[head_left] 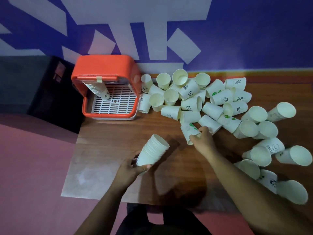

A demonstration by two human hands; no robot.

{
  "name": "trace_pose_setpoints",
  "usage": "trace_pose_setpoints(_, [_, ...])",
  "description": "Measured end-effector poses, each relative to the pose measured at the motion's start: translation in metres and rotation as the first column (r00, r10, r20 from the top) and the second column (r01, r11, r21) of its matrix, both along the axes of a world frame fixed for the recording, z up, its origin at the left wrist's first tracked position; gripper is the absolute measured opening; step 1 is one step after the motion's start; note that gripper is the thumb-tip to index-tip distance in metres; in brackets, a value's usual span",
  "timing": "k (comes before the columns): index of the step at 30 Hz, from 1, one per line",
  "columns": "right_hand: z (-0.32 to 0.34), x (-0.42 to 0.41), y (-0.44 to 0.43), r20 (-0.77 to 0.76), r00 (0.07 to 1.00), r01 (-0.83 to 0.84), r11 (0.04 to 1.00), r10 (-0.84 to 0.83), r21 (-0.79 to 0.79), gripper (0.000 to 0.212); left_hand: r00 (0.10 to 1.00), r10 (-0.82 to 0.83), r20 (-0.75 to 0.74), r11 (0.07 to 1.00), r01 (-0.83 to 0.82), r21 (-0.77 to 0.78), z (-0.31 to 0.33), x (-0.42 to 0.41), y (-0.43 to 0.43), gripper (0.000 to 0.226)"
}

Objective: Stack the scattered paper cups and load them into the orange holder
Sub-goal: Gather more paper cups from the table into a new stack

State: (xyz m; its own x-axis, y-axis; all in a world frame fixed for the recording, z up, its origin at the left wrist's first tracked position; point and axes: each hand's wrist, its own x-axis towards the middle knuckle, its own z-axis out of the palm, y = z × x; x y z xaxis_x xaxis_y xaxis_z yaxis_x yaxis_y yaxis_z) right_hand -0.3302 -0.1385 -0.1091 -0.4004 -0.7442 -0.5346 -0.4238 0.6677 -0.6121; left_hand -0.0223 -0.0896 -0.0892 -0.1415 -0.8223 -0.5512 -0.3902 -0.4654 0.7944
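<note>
My left hand [132,170] grips the base of a stack of nested white paper cups [153,150], tilted with its mouth up and to the right above the wooden table [108,143]. My right hand [202,139] is closed around the rim end of a single cup with a green print [188,129] lying at the near edge of the pile. Many loose paper cups [220,106] lie scattered on their sides across the table's right half. The orange holder [105,70] stands at the back left, with a stack of cups [100,89] leaning inside on its white grid tray.
A black box [50,92] sits left of the holder. The purple and white wall [237,39] runs right behind the table. Pink floor [33,175] lies beyond the table's left and near edges. More cups [288,189] crowd the near right corner.
</note>
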Motion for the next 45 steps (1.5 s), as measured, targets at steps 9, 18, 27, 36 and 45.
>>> trace_pose_setpoints(9, [0.092,-0.03,0.014,0.336,0.887,-0.296,0.949,0.315,-0.109,0.047,0.99,-0.132,0.041,0.991,0.133,-0.033,-0.003,-0.027,-0.011,0.058])
trace_pose_setpoints(18, [0.08,-0.015,0.024,0.252,0.866,-0.398,0.9,0.433,-0.178,0.064,0.974,-0.223,-0.038,0.974,0.222,-0.037,-0.001,-0.07,-0.028,0.065])
trace_pose_setpoints(27, [0.006,-0.073,-0.001,-0.444,0.858,-0.296,0.955,0.256,-0.022,0.052,0.985,-0.153,-0.083,0.988,0.153,-0.005,0.0,-0.077,-0.034,0.073])
trace_pose_setpoints(36, [-0.022,-0.059,-0.01,-0.482,0.8,-0.292,0.934,0.356,0.207,0.06,0.997,-0.064,-0.05,0.998,0.066,0.021,0.005,-0.067,-0.021,0.061])
trace_pose_setpoints(45, [0.041,-0.059,0.006,0.156,0.974,-0.146,0.983,0.162,-0.11,0.056,1.0,-0.002,0.002,1.0,0.002,0.025,0.003,-0.058,-0.017,0.056])
